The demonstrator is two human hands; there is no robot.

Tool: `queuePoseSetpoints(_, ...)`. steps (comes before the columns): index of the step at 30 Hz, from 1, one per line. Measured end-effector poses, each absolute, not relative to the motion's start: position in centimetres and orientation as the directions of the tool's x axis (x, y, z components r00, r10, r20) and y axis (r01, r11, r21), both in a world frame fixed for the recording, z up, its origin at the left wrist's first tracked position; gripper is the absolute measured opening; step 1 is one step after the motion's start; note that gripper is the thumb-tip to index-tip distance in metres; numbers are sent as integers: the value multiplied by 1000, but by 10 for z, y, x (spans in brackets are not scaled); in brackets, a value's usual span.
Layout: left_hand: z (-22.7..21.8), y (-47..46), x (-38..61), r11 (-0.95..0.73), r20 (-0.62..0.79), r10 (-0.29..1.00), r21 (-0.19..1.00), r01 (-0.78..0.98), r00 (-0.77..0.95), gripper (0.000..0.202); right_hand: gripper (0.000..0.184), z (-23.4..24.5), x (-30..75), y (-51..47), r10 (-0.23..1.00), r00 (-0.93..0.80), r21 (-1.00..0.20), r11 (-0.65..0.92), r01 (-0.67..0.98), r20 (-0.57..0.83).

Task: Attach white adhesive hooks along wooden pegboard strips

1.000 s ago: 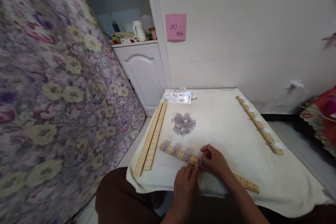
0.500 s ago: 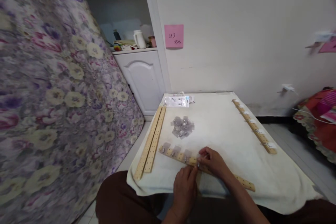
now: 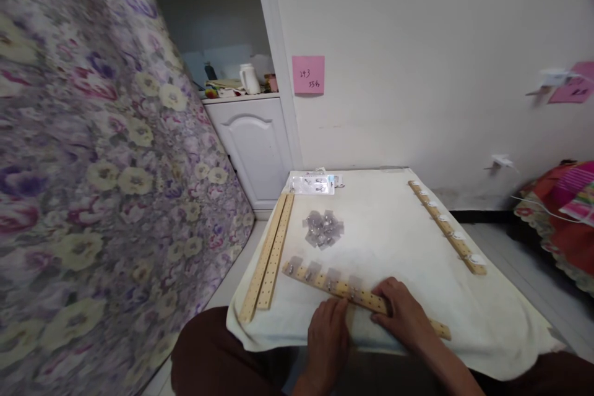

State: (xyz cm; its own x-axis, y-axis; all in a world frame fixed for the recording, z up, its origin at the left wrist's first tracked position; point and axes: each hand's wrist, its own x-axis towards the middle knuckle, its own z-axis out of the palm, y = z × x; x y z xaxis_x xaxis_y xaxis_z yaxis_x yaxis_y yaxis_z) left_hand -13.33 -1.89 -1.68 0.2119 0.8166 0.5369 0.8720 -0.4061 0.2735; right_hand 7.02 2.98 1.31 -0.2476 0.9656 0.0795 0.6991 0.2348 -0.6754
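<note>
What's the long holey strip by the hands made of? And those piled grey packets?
The long strip looks like wood: pale tan, matte. The grey packets are probably thin, hazy plastic, because they look partly see-through.

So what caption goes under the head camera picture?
Right hand holds a wooden strip bearing four see-through squares; left hand at its near edge; more squares piled beyond.

I count four wooden strips (image 3: 277, 250), two pink notes (image 3: 309, 75), two hands (image 3: 327, 329). Near strip (image 3: 369, 301): four grey packets (image 3: 333, 276); right strip (image 3: 450, 236): six white tags (image 3: 443, 218).
</note>
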Motion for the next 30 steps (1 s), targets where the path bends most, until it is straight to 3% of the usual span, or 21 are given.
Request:
queuePoseSetpoints(9, -30, -18, -135, -406, 580, 787, 234, 883, 209, 41, 14, 14, 59, 32, 984, -169, -643, 170, 747, 64)
queuePoseSetpoints(22, -38, -14, -131, -399, 661, 733, 228, 888, 160, 38, 14, 12, 38, 45, 992, -118, -648, 125, 751, 56)
queuePoseSetpoints(27, -41, -12, -134, -434, 707, 684, 200, 879, 177, 38, 22, 8, 51, 54, 976, -216, -758, 134, 639, -8)
queuePoseSetpoints(30, -41, -9, -136, -454, 725, 661, 179, 873, 195, 37, 19, 13, 54, 71, 974, -224, -824, 145, 548, 23)
